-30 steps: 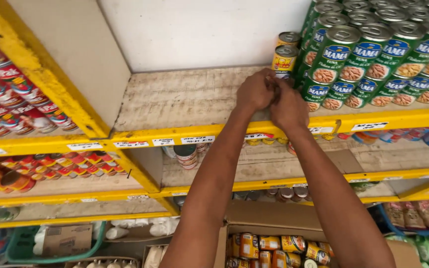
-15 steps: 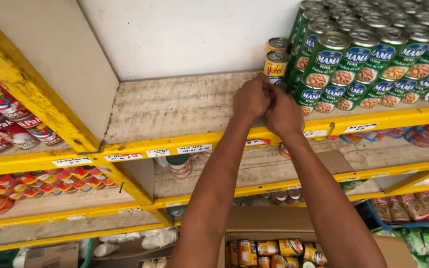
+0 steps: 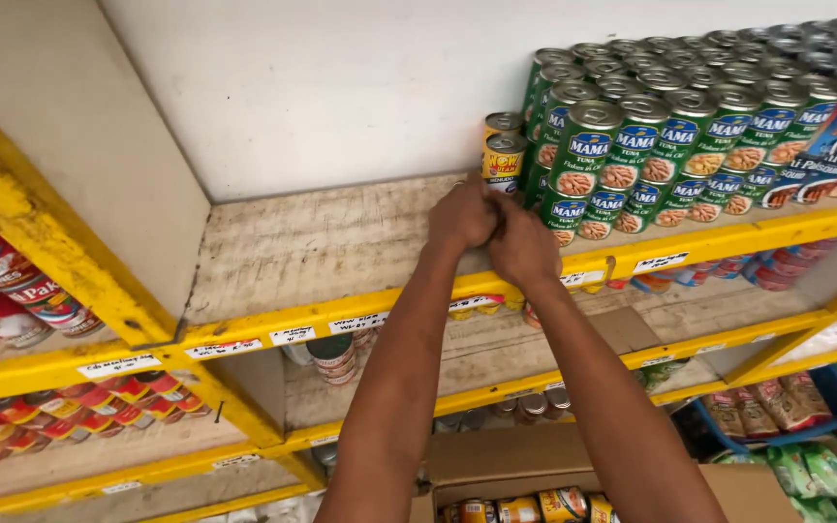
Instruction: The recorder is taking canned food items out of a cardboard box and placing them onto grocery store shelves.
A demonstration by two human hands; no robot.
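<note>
While over shelf [image 3: 322, 242], hands [image 3: 491, 232] together, knuckles up.

Your left hand [image 3: 462, 215] and right hand [image 3: 523, 247] press together at the shelf's [image 3: 322, 247] front edge, beside stacked green cans [image 3: 651, 136].

The left hand [image 3: 459, 215] and right hand [image 3: 523, 247] press together, hiding whatever lies between them; the cardboard box [image 3: 573, 475] is cut off by the bottom edge; the green cans [image 3: 690, 145] run past the right edge.
</note>
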